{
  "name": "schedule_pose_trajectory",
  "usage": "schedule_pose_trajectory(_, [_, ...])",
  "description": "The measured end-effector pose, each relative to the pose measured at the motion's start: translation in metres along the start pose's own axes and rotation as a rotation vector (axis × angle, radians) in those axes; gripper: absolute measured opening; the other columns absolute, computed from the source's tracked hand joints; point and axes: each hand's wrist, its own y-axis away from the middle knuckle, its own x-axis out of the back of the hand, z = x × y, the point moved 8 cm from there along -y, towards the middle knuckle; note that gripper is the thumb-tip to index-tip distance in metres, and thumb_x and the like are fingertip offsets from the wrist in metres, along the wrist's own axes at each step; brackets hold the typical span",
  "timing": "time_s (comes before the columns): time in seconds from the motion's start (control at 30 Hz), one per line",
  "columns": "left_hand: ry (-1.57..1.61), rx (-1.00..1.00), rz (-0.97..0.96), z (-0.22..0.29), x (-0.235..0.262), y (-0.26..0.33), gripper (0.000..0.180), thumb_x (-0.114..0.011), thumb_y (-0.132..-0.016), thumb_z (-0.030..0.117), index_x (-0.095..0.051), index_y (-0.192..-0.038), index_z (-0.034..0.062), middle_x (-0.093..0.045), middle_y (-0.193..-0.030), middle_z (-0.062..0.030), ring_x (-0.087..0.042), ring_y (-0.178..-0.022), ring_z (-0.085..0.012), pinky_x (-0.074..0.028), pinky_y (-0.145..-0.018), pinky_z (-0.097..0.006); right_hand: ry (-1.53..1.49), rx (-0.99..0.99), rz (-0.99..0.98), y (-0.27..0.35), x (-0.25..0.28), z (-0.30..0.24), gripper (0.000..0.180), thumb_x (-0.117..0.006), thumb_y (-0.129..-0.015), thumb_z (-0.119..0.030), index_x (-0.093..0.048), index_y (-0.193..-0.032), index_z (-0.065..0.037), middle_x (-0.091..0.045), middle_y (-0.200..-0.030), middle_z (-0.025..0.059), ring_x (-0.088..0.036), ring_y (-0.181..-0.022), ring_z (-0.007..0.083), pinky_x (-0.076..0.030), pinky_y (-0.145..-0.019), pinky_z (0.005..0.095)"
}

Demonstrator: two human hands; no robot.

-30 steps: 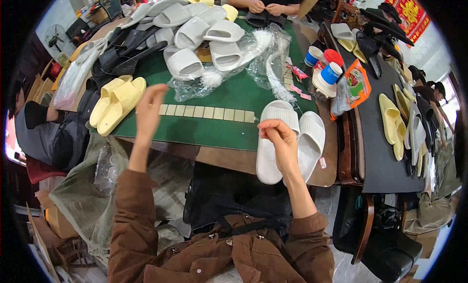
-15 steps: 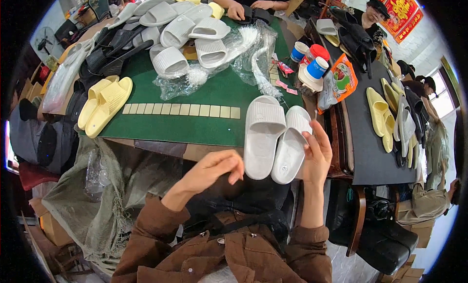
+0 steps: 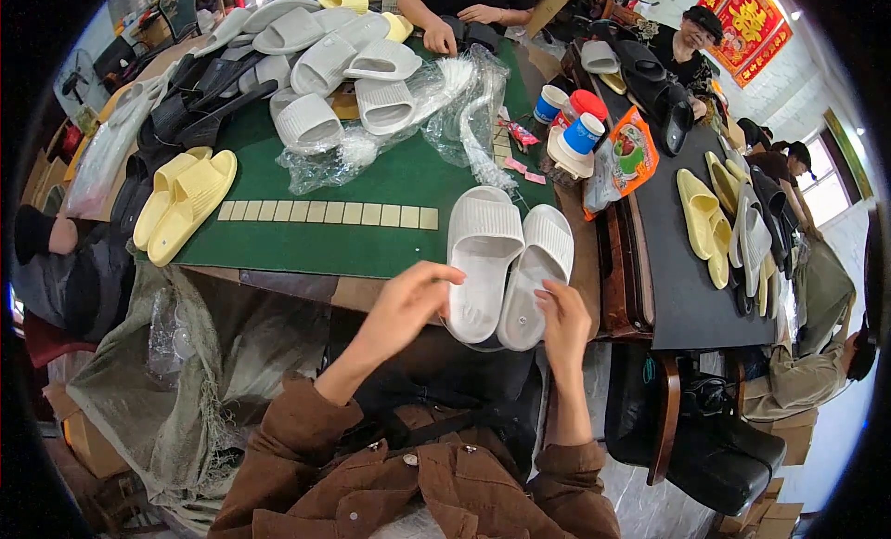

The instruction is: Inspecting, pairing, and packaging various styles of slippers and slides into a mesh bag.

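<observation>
A pair of light grey slide slippers lies side by side at the table's near edge, heels toward me and overhanging it. My left hand (image 3: 406, 305) is at the outer side of the left slipper (image 3: 481, 284), its fingers apart and slightly curved, the fingertips at the sole's rim. Beside the heel of the right slipper (image 3: 535, 279) is my right hand (image 3: 564, 327), fingers bent loosely over its outer edge. Neither hand is visibly closed round a slipper. A small round sticker shows on the right slipper's heel.
Left on the green table (image 3: 306, 246) are yellow slippers (image 3: 186, 205) and a row of pale square stickers (image 3: 328, 213). Behind lie piled grey slippers (image 3: 325, 61), black slippers (image 3: 200, 103) and plastic wrap (image 3: 445, 107). Cups (image 3: 583, 132) and an orange bag (image 3: 624, 163) stand right. Co-workers sit around.
Both hands have come in to the slippers' outer edges; the right hand has lowered from its raised position. The whole view has shifted slightly, while the slippers keep their place on the table.
</observation>
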Motion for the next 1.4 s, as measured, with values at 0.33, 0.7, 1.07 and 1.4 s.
schedule_pose_trajectory(0.33, [-1.243, -0.347, 0.077, -0.038, -0.069, -0.046, 0.055, -0.054, -0.089, 0.027, -0.042, -0.125, -0.0130, -0.046, -0.126, -0.0265, -0.042, -0.121, -0.0399, -0.032, -0.103, -0.047, 0.515, 0.070, -0.089, -0.046, -0.051, 0.011, 0.025, -0.052, -0.085, -0.008, -0.055, -0.100, 0.011, -0.057, -0.108, 0.0293, -0.057, -0.094, 0.0448, -0.047, -0.080, 0.0474])
schedule_pose_trajectory(0.7, [-1.329, -0.350, 0.085, -0.052, -0.061, -0.076, 0.055, -0.052, -0.089, 0.034, -0.047, -0.122, -0.0100, -0.049, -0.123, -0.0236, -0.044, -0.117, -0.0356, -0.030, -0.102, -0.045, 0.266, -0.023, -0.027, -0.053, -0.062, 0.030, 0.018, -0.049, -0.082, -0.008, -0.059, -0.084, 0.007, -0.059, -0.081, 0.0318, -0.058, -0.078, 0.0486, -0.045, -0.072, 0.0532])
schedule_pose_trajectory(1.07, [-1.270, -0.390, -0.036, -0.023, -0.034, -0.029, 0.046, -0.054, -0.089, 0.027, -0.050, -0.122, -0.0038, -0.049, -0.127, -0.0180, -0.043, -0.119, -0.0347, -0.031, -0.101, -0.045, 0.227, 0.025, -0.159, -0.027, -0.091, -0.005, 0.019, -0.049, -0.080, -0.008, -0.060, -0.087, 0.007, -0.059, -0.085, 0.0318, -0.057, -0.082, 0.0484, -0.043, -0.075, 0.0534])
schedule_pose_trajectory(1.4, [-0.427, -0.372, 0.174, 0.022, -0.015, 0.017, 0.023, -0.053, -0.080, -0.008, -0.058, -0.102, -0.0023, -0.059, -0.095, -0.0136, -0.062, -0.077, -0.0228, -0.051, -0.068, -0.034, 0.297, 0.007, -0.125, -0.026, -0.091, -0.004, 0.022, -0.050, -0.082, -0.011, -0.061, -0.086, 0.007, -0.060, -0.082, 0.0311, -0.058, -0.078, 0.0471, -0.044, -0.073, 0.0528])
